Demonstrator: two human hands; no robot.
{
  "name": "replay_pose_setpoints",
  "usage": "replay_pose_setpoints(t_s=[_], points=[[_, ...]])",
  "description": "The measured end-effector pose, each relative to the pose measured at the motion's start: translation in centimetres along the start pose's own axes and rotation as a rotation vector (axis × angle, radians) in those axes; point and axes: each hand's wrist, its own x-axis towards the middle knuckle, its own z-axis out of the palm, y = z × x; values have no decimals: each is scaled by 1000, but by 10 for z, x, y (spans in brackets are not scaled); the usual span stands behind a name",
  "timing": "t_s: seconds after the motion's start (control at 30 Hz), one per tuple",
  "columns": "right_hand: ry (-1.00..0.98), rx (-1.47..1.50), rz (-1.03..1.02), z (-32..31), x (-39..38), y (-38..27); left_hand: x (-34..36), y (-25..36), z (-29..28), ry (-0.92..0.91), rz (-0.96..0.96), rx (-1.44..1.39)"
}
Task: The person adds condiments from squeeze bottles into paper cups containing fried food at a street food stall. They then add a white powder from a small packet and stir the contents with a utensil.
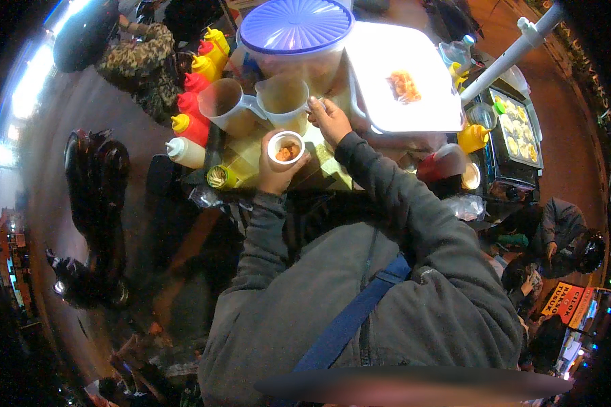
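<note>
My left hand (274,178) is wrapped round a small white cup (271,144) with orange-brown pieces of food (289,151) in it. Just right of a translucent measuring jug (282,95), my right hand (332,123) has its fingers pinched together. A small pale bit shows at those fingertips, too little to name. A second translucent jug (222,107) stands to the left. Beyond my right hand, a white tub (393,54) under bright light has more orange-brown food (405,86) in it.
Red, yellow and white squeeze bottles (195,127) line the left edge, near a small container of toothpicks (218,178). A purple-lidded bucket (296,26) stands at the back. On the right are a pan of food (519,129), a yellow bottle (473,138) and a slanting pole (502,64).
</note>
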Motion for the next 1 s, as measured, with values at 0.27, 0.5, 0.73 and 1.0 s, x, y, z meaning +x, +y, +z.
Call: replay_pose_setpoints(t_s=[0.27,0.5,0.73,1.0], points=[[78,-865,-640,-18,-88,-62,10,-27,28,-131,-108,-472],[-99,-991,-569,-13,-103,-69,23,-71,62,-112,-143,-420],[-43,-902,-683,-21,-98,-67,16,-90,75,-179,-251,-512],[-151,-1028,-740,-28,-91,-70,14,-97,77,-165,-215,-589]])
